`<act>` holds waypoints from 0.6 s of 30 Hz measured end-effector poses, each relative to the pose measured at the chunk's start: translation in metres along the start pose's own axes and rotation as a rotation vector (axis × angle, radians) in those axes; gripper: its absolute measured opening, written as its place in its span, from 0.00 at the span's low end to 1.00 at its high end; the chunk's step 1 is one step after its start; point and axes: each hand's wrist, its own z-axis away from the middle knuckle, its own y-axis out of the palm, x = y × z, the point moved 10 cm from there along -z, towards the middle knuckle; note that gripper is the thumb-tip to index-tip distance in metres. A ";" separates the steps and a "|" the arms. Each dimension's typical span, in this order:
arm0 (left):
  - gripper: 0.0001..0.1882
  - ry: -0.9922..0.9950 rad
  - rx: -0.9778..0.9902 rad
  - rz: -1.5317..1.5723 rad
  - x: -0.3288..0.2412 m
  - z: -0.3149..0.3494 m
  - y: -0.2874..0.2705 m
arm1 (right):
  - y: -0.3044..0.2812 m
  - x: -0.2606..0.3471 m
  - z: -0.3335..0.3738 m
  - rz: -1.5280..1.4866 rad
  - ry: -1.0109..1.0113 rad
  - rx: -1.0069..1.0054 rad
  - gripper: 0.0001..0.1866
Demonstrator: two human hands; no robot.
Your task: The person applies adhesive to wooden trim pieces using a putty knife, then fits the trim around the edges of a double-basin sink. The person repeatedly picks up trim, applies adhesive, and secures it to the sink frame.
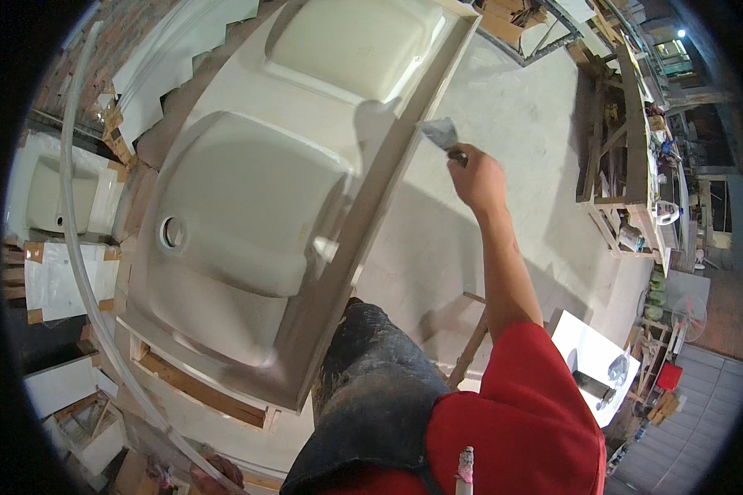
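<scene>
My right hand, on an outstretched bare arm, is closed around the handle of a putty knife. Its wide grey blade points left, at the long raised rim of a big cream mould. Whether the blade touches that rim I cannot tell. Two rounded basin shapes stand out in the mould: a nearer one with a round hole at its left, and a farther one cut off by the top of the picture. My left hand is out of the picture.
A pale hose curves down the left side, past a small white basin. Cluttered wooden racks stand at the right. A white board carries a dark tool beside my sleeve. The burning cigarette shows at the bottom.
</scene>
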 end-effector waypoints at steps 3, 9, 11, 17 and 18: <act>0.26 0.026 0.106 0.092 0.000 -0.003 0.006 | 0.022 0.018 0.038 -0.145 -0.027 0.112 0.19; 0.25 0.117 0.463 -0.012 -0.018 -0.013 0.015 | 0.072 0.028 0.050 -0.013 -0.071 0.124 0.18; 0.24 0.084 0.398 0.030 -0.009 -0.024 -0.009 | 0.074 0.030 0.061 0.016 -0.044 0.109 0.17; 0.23 0.072 0.307 0.078 0.002 -0.038 -0.035 | 0.062 0.035 0.114 0.075 0.008 0.146 0.16; 0.22 0.108 0.346 0.025 -0.008 -0.028 -0.017 | 0.059 0.036 0.125 0.085 0.030 0.169 0.16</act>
